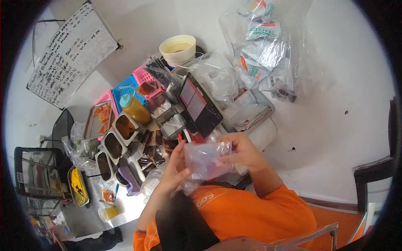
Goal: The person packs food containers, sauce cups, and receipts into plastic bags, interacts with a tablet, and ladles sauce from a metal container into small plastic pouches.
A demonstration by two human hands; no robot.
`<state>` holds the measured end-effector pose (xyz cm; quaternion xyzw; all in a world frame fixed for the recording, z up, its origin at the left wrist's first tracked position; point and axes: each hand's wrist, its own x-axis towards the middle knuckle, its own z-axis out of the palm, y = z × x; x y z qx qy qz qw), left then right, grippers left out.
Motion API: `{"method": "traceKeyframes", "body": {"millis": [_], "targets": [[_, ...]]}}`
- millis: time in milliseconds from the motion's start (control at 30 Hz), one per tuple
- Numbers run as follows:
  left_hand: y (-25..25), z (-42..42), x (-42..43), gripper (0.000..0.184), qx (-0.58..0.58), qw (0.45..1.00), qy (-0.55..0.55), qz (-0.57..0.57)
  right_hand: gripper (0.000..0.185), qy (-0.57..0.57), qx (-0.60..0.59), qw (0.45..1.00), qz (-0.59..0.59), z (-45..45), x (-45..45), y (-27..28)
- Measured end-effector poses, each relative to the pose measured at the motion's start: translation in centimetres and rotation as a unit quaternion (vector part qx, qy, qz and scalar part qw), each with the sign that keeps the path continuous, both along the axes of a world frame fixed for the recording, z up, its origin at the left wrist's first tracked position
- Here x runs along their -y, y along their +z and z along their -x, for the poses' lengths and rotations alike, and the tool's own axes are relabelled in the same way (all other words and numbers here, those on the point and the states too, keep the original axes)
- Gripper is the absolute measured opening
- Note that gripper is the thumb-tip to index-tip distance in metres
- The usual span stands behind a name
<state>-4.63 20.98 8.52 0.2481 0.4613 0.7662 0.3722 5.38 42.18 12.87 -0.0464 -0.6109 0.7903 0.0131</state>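
Held clear bag [205, 161] between hands. Pinched its right edge in right hand [243, 151]; curved left hand [172, 168] at its left edge, thumb apart from fingers, could not tell whether gripping. Had screen [200, 105] just beyond hands, bottle [136, 111] farther off leftward.
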Motion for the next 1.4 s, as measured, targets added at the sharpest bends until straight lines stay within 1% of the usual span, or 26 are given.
{"method": "traceKeyframes", "body": {"millis": [67,100,133,200,233,267,333,367,400,500,600,700,800,900,1000,1100,1200,1233,1300,1400], "targets": [[0.0,0.0,1.0,0.071,-0.017,0.999,0.000,0.035,0.027,0.007,-0.107,0.994,-0.011,0.0,0.7,-2.3],[0.1,-0.1,1.5,0.070,-0.024,0.998,-0.002,0.053,0.028,0.007,-0.159,0.987,-0.016,0.0,1.4,-2.2],[0.1,-0.3,2.0,0.064,-0.041,0.996,0.057,0.051,0.029,-0.032,-0.161,0.985,0.042,-0.4,2.2,-1.9],[1.3,-0.7,3.1,0.059,-0.064,0.988,0.122,0.070,0.033,-0.106,-0.165,0.968,0.154,-1.0,3.8,-0.6],[1.8,-0.9,3.6,0.056,-0.076,0.982,0.155,0.078,0.032,-0.077,-0.164,0.962,0.207,-1.3,3.8,-1.2],[1.7,-0.9,3.8,0.052,-0.064,0.981,0.178,0.034,0.031,-0.046,-0.161,0.952,0.257,-1.7,3.3,-2.4],[2.0,-1.0,4.9,0.052,-0.095,0.973,0.204,0.043,0.029,-0.065,-0.184,0.956,0.219,-2.1,4.0,-2.2],[2.1,-1.1,5.4,0.053,-0.109,0.969,0.218,0.048,0.027,-0.114,-0.207,0.963,0.131,-2.2,4.7,-2.0],[2.4,-1.2,5.8,0.053,-0.094,0.970,0.221,0.046,0.025,-0.164,-0.229,0.959,0.040,-2.2,5.2,-1.5],[2.3,-1.2,7.0,0.053,-0.141,0.961,0.237,0.037,0.020,-0.171,-0.259,0.934,-0.177,-2.6,5.2,-1.7],[2.4,-1.7,7.9,0.054,-0.194,0.946,0.257,0.040,0.020,-0.166,-0.171,0.935,-0.263,-3.3,6.4,-1.3],[2.7,-2.4,8.6,0.054,-0.179,0.950,0.251,0.049,0.022,-0.162,-0.243,0.909,-0.297,-3.2,7.7,-1.9],[3.0,-3.0,9.3,0.053,-0.237,0.941,0.237,0.056,0.025,-0.147,-0.188,0.913,-0.331,-3.7,8.8,-1.3],[2.5,-2.9,9.6,0.051,-0.176,0.953,0.244,0.039,0.019,-0.166,-0.201,0.900,-0.348,-3.7,9.1,-1.6],[1.3,-2.2,10.2,0.049,-0.118,0.960,0.251,0.034,0.010,-0.204,-0.192,0.901,-0.331,-3.8,9.4,-1.5],[1.4,-2.2,10.5,0.046,-0.089,0.963,0.254,0.037,0.005,-0.239,-0.204,0.887,-0.339,-4.0,9.2,-0.7],[0.3,-1.8,10.8,0.043,-0.083,0.956,0.282,-0.015,0.009,-0.275,-0.191,0.918,-0.213,-4.3,7.2,-1.7],[0.3,-1.6,11.0,0.042,-0.068,0.955,0.289,-0.015,0.010,-0.279,-0.196,0.931,-0.131,-4.7,6.4,-1.4],[0.3,-0.9,11.4,0.040,-0.039,0.953,0.301,-0.016,0.013,-0.282,-0.203,0.937,0.036,-5.4,4.9,-0.5],[0.6,-0.3,11.5,0.039,-0.039,0.947,0.318,-0.038,0.014,-0.360,-0.232,0.903,0.033,-5.8,3.4,0.5]]}}
